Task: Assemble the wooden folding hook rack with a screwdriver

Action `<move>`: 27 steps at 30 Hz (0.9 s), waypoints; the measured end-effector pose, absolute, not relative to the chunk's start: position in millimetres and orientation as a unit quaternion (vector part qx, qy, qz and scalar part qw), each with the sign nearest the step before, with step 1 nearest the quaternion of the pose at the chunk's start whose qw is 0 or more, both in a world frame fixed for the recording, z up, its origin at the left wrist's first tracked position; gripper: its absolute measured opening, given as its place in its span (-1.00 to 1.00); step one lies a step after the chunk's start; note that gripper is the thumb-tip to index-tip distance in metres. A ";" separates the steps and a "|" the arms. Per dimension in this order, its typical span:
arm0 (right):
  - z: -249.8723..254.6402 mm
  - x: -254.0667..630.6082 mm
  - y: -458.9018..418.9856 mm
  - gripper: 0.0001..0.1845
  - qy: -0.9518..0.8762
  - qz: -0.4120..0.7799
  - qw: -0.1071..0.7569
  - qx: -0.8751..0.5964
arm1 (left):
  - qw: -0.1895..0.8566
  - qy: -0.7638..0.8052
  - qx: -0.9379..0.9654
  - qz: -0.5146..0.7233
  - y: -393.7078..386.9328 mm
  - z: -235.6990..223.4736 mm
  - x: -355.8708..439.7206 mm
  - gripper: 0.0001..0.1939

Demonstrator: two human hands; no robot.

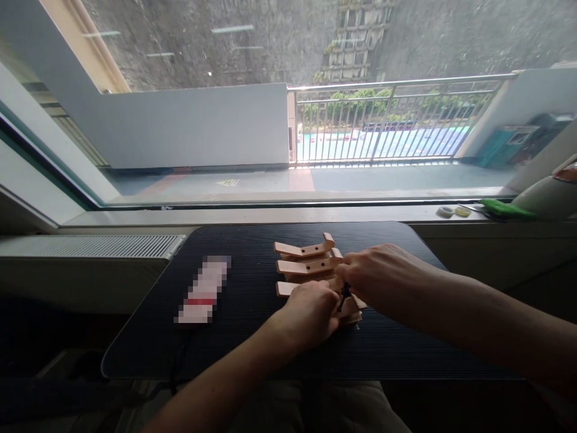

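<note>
A light wooden rack [309,266] made of several hook-shaped pieces, with dark screw heads on them, lies on the black table [243,352]. My left hand [311,310] is closed on the near part of this rack and hides some of it. Just to the right, my right hand [367,273] is closed above the rack's near pieces. A small dark thing [344,296] extends down from its fingers toward the wood; its kind cannot be made out. The rack's near right end [356,316] shows beyond my hands.
A blurred-out pale, flat item with a red band [202,294] lies at the table's left. On the windowsill [270,215] are rolls of tape [445,211] and a green cloth-like item [505,208]. A ribbed radiator [90,246] stands left of the table.
</note>
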State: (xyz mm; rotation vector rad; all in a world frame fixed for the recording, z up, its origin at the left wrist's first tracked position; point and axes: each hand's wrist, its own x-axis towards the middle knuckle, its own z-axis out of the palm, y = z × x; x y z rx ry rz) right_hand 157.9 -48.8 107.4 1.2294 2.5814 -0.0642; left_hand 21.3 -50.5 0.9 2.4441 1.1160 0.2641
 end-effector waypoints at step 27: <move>108.7 163.7 -46.4 -0.88 0.905 -0.044 0.125 0.404 | 0.203 0.449 0.861 0.128 -56.2 -9.1 29.0 -0.77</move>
